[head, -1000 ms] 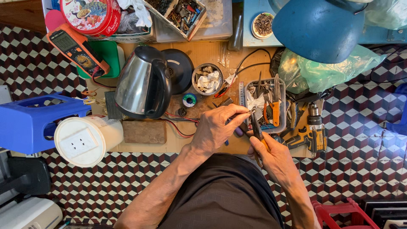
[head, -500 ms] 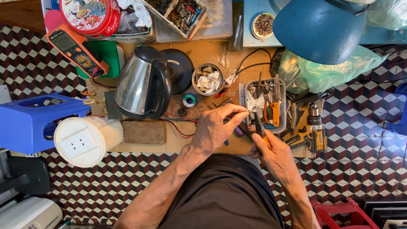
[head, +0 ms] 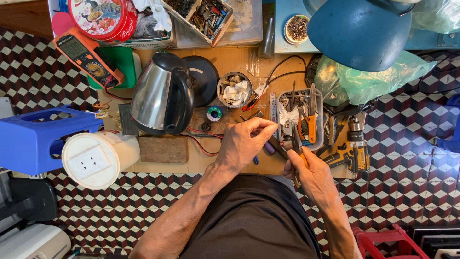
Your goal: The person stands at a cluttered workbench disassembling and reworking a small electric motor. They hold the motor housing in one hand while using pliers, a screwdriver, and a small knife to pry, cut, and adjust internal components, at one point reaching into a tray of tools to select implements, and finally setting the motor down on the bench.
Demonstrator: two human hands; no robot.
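While both hands work at the near edge of the counter [head: 225,57], the scene reads as follows, with every place given relative to the steel kettle [head: 160,93].

Pliers: the dark-jawed pliers [head: 295,144] lie well to the right of the kettle and slightly nearer the person, jaws pointing away from the person, orange-tinted handles running back through the palm.
Right hand: the right hand [head: 309,173] is closed around the pliers' handles, right of the kettle and nearer the person.
Left hand: the left hand [head: 247,144] sits just right of the kettle, fingers narrowed to a pinch toward the pliers' jaws; whether anything lies in the pinch cannot be told.
Tool tray: a grey tray [head: 316,96] of hand tools, including orange-handled cutters [head: 311,127], stands right of the kettle, just beyond the pliers.
Drill: a yellow-and-black drill [head: 355,151] lies farther right, beside the tray.
Tin cup: a round cup [head: 235,89] with crumpled paper stands just right of the kettle.
Solder spool: a small spool [head: 214,113] lies beside the kettle's right side.
Multimeter: an orange multimeter [head: 86,56] lies left of the kettle, farther from the person.
Socket: a white round socket block [head: 93,160] lies left of the kettle, nearer the person.
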